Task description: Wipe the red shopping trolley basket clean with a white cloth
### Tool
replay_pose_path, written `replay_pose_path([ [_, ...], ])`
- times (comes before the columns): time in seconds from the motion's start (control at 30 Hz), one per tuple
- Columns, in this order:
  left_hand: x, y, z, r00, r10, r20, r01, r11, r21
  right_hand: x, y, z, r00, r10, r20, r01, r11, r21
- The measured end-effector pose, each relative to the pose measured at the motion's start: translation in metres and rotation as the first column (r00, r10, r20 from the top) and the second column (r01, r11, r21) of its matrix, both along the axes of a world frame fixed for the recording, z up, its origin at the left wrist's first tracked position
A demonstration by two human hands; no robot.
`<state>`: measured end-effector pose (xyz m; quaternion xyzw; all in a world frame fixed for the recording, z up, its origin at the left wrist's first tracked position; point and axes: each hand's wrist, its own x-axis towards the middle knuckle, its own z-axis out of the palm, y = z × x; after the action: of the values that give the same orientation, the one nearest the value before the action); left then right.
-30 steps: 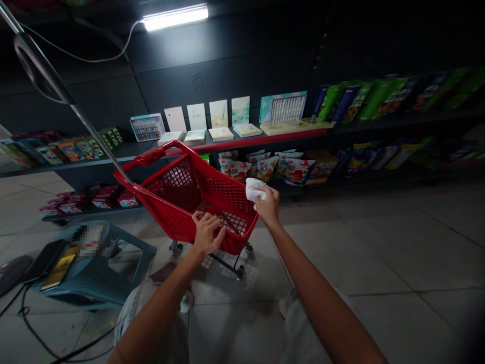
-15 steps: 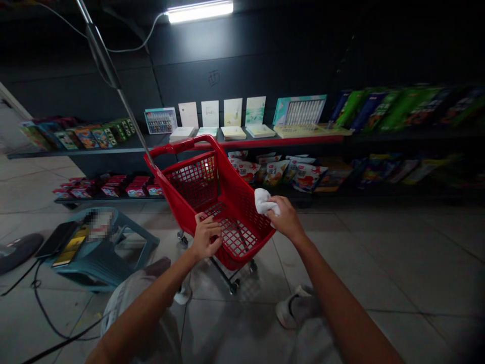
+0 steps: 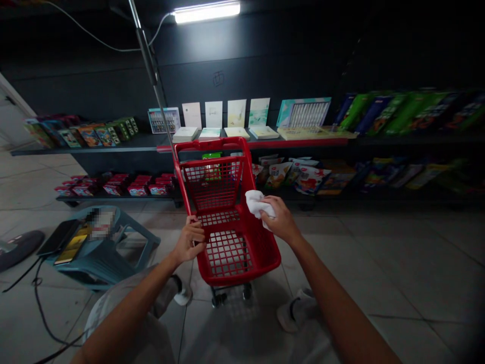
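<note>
Your left hand point(image 3: 189, 241) is closed round the left rim of the cart point(image 3: 215, 189), fingers curled over the edge. Your right hand point(image 3: 278, 222) is bunched tight on a white cloth point(image 3: 255, 202) that sits against the top of the right rim. Judging by that, the wiping is on the right side wall.

Brace hard with the left hand. The cart stands on wheels point(image 3: 217, 299) and would likely roll on the smooth floor point(image 3: 379, 263) as soon as you push. Press the cloth flat rather than as a ball, so more of it meets the plastic. Run it along the rim first, then down the mesh, where dirt probably lodges in the holes. Watch for a loose corner of cloth catching in the grid.

The cart is small and made of bright red plastic, with open lattice walls and bottom. Its handle point(image 3: 210, 145) is at the far end, away from you, and the rounded front faces you. It stands upright on the floor between your shoes, close before the dark shelves point(image 3: 113, 146) of packets and cards. A stool point(image 3: 109, 253) is near on its left. A thin metal pole point(image 3: 151, 76) rises behind its left rear corner; whether the pole touches the cart I cannot tell.
</note>
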<state>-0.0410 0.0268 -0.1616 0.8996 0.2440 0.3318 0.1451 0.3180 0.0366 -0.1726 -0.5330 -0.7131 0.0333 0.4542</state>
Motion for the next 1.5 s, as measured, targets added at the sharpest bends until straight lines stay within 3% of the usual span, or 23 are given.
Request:
replay_pose_path([
  [0.23,-0.007,-0.004,0.011,0.998,-0.023,-0.053,0.018,0.996,-0.085,0.001,0.007,0.001,0.996,-0.093,-0.009,0.093,0.995,0.046],
  [0.37,-0.003,-0.004,0.019,1.0,0.001,0.009,0.0,0.994,-0.107,0.006,0.007,0.002,0.991,-0.132,-0.017,0.133,0.989,0.071],
  [0.7,0.018,0.033,0.029,0.954,0.272,0.125,-0.264,0.961,-0.079,0.011,-0.004,0.011,0.977,-0.198,-0.073,0.206,0.971,0.118],
  [0.9,0.037,0.055,0.031,0.874,0.483,-0.058,-0.485,0.873,-0.045,0.008,-0.01,0.014,0.98,-0.174,-0.095,0.182,0.979,0.091],
  [1.03,0.052,0.064,0.029,0.819,0.536,-0.204,-0.534,0.843,0.069,0.006,-0.01,0.015,0.989,-0.112,-0.093,0.118,0.991,0.057],
  [1.17,0.059,0.078,0.029,0.769,0.583,-0.261,-0.582,0.808,0.089,0.001,-0.006,0.014,0.989,-0.1,-0.112,0.104,0.994,0.034],
  [1.3,0.06,0.092,0.03,0.741,0.638,-0.207,-0.646,0.762,0.036,-0.003,0.001,0.014,0.986,-0.107,-0.128,0.105,0.994,-0.018],
  [1.4,0.054,0.1,0.028,0.727,0.676,-0.122,-0.686,0.722,-0.089,-0.005,0.005,0.015,0.99,-0.103,-0.1,0.098,0.994,-0.046],
  [1.5,0.044,0.103,0.023,0.743,0.665,-0.066,-0.664,0.723,-0.191,-0.006,0.006,0.017,0.994,-0.104,-0.04,0.103,0.994,-0.029],
])
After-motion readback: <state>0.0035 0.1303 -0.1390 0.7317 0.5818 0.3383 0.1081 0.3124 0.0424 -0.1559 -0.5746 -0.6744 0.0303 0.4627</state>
